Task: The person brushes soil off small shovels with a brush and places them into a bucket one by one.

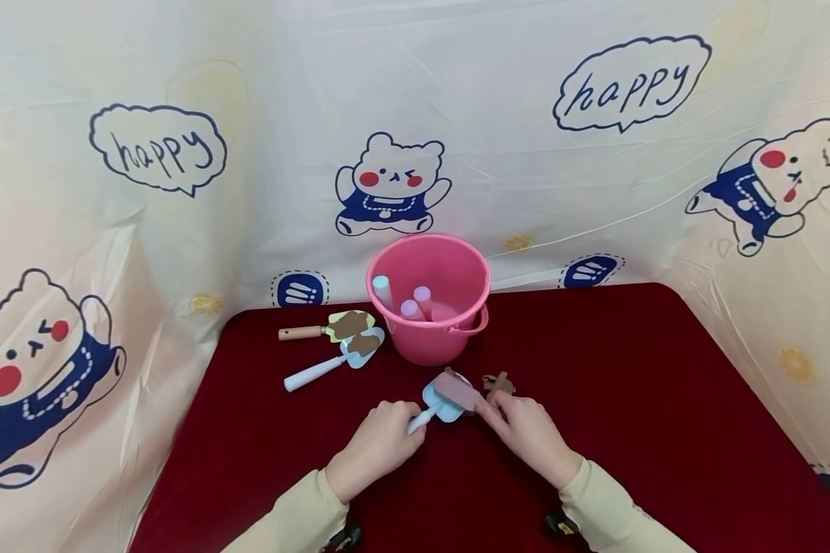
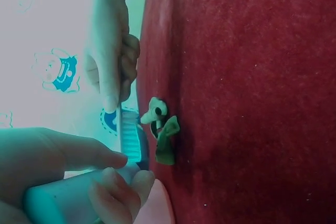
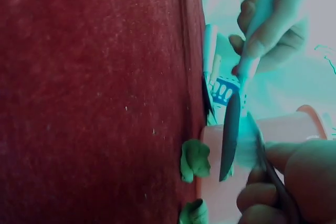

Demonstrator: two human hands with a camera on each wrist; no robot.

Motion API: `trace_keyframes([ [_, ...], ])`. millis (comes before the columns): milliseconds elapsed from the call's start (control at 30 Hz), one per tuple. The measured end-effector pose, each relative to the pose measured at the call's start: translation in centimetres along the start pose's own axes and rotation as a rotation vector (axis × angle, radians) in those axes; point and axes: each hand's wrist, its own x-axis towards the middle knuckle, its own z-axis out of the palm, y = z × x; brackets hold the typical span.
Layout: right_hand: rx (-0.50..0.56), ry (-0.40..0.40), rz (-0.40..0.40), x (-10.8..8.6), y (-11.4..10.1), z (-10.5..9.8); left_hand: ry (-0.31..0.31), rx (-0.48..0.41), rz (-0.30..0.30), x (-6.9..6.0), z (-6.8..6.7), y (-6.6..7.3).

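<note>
My left hand (image 1: 385, 439) grips the white handle of a small trowel (image 1: 449, 412) with a light blue blade. Over that blade lies the pinkish head of a brush (image 1: 459, 390), its handle held by my right hand (image 1: 534, 435). In the right wrist view, bristles (image 3: 248, 148) face the trowel's blade (image 3: 230, 137); whether they touch is unclear. Curled brown scraps (image 1: 500, 383) lie on the table just beyond my right hand. They look green in the left wrist view, where two curled pieces (image 2: 167, 142) show near the brush.
A pink bucket (image 1: 425, 342) stands behind my hands, several pastel-ended handles (image 1: 423, 295) inside. To its left lie a wooden-handled trowel (image 1: 300, 332) and a white-handled trowel (image 1: 311, 375), brown material on both blades. Dark red cloth (image 1: 629, 399) covers the table; a printed curtain (image 1: 512, 184) hangs behind.
</note>
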Motion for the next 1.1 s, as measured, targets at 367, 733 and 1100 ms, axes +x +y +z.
trace_keyframes([
  [367, -0.013, -0.05, -0.003, -0.3, 1.0, 0.2, -0.02, -0.019, -0.002, 0.0, 0.2, 0.3],
  [733, -0.067, 0.031, -0.043, -0.3, 0.5, -0.1, 0.006, -0.003, 0.006, -0.1, 0.3, 0.2],
  [1100, -0.076, -0.015, -0.07, -0.1, 0.1, -0.2, -0.021, -0.047, 0.006, -0.3, -0.3, 0.3],
])
